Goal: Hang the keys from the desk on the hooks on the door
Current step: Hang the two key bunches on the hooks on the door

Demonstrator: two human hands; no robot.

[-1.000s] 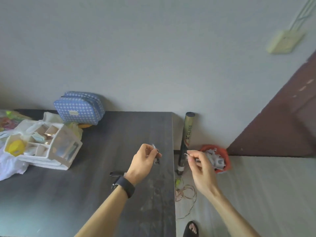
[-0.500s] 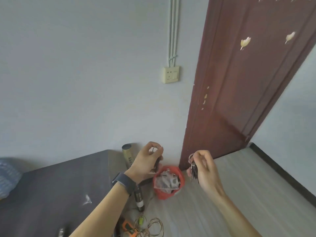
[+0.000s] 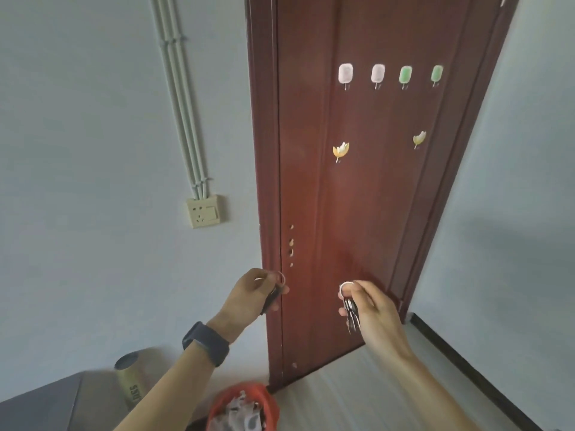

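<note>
My left hand (image 3: pixel 252 296) pinches a key ring with a dark key (image 3: pixel 273 295) in front of the door's left edge. From my right hand (image 3: pixel 371 306) a ring with a bunch of silver keys (image 3: pixel 351 311) hangs down. Both hands are low before the dark red door (image 3: pixel 357 213). High on the door sits a row of stick-on hooks: two white hooks (image 3: pixel 345 73) and two green hooks (image 3: pixel 405 75). Below them are two yellow flower hooks (image 3: pixel 340 149). All hooks I can see are bare.
A wall socket (image 3: pixel 203 211) with cable conduits sits left of the door. The grey desk corner (image 3: pixel 40 402) shows at bottom left, with a cardboard tube (image 3: pixel 130 381) beside it. An orange bin (image 3: pixel 242 405) full of paper stands on the floor below my hands.
My view has swung from the desk up and right to the door, so the hooks now show. Both hands, each still holding keys, have moved from over the desk edge to the door.
</note>
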